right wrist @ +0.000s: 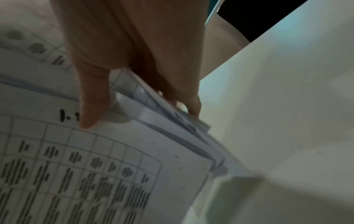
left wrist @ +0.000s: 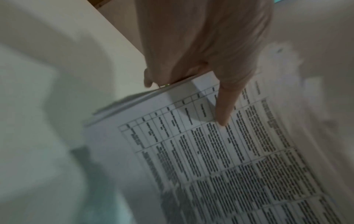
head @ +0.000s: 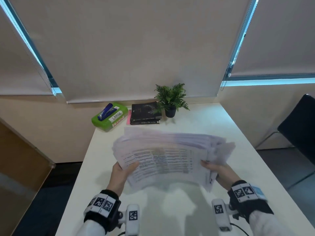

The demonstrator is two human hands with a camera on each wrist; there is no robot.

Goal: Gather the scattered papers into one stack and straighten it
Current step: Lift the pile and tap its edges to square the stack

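I've got both hands on the paper stack (head: 163, 159), held over the middle of the white table (head: 221, 126). Left hand (head: 123, 169) grips the left edge: thumb (left wrist: 224, 109) flat on the top sheet, fingers curled underneath. Right hand (head: 215, 169) grips the right edge the same way, thumb (right wrist: 91, 106) on top, fingers (right wrist: 191, 104) wrapped under the edge. Stack is fanned and uneven (sheet edges staggered, far side motion-blurred). Top sheet shows a printed table. At the far end of the table: green box (head: 110, 119) with blue stapler (head: 105, 111) on it, two dark books (head: 145, 113), potted fern (head: 171, 101). Dark chair (head: 300, 123) stands at right.
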